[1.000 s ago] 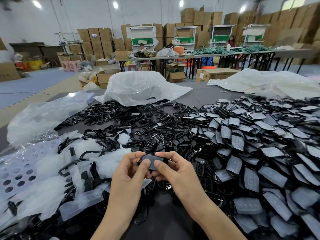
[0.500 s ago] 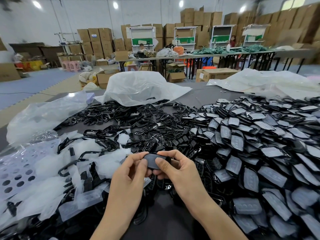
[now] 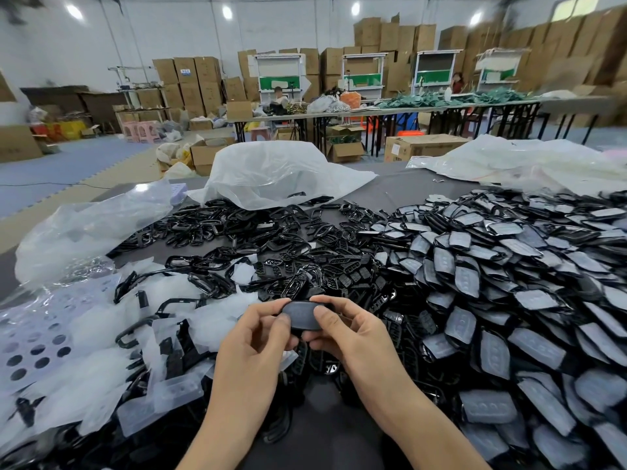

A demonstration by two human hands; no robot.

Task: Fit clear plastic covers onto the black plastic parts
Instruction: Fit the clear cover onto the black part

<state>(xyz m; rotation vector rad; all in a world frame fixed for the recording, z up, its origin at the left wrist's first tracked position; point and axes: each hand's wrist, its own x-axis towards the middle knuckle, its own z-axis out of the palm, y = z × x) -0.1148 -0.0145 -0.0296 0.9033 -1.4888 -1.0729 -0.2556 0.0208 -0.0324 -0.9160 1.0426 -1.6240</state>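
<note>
Containers: a white bag [image 3: 271,174] lay slumped at far centre of the table [image 3: 400,195]. A few black frames showed at its mouth; the rest of its contents were hidden. A crumpled clear bag [image 3: 91,228] lay at far left, contents not discernible. An open cardboard box [image 3: 203,157] stood on the floor beyond the table, contents unclear.

Hands: the left hand [image 3: 258,337] and right hand [image 3: 346,334] met at near centre, raised just above the heap. Each pinched one end of a single black part [image 3: 302,315] between thumb and fingers, with the thumbs on its dull grey top face. Whether a clear cover was seated on it could not be told.

Surface: the dark grey table was mostly buried.
- Right half: a large pile of covered parts [image 3: 492,283].
- Centre to far left: loose bare black frames [image 3: 254,239].
- Near left: a heap of clear covers [image 3: 84,334] mixed with black pieces.
- Left edge: a pale sheet with round holes [image 3: 34,340].

Room: a warehouse. A long table [image 3: 390,108] stood far behind, loaded with green items. Stacked cartons [image 3: 190,83] lined the walls. Blue floor mats [image 3: 68,164] and pink stools [image 3: 142,128] were at far left.
</note>
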